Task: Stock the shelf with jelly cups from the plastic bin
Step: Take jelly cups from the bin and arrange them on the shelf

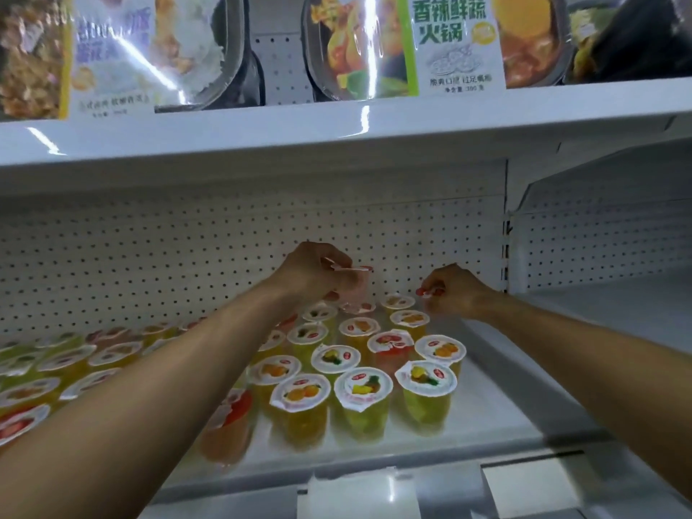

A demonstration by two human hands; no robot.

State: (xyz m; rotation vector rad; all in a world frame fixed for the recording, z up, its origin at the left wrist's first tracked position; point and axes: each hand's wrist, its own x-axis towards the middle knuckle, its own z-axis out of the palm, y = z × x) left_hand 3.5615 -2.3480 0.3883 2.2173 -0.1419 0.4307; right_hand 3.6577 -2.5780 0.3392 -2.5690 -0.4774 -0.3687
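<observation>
Several jelly cups [362, 400] with white foil lids stand in rows on the white shelf [486, 417]. Both my arms reach to the back of the shelf. My left hand [314, 271] grips a pinkish jelly cup [354, 280], held just above the back row. My right hand [458, 290] pinches another jelly cup [430, 292] by its lid at the back right, next to a standing cup [409, 321]. The plastic bin is out of view.
A pegboard wall [187, 256] backs the shelf. An upper shelf [337, 125] overhead carries boxed hot-pot meals [455, 43]. A steel upright [505, 249] divides this bay from a bare one on the right [599, 294]. Price-tag holders [355, 492] line the front edge.
</observation>
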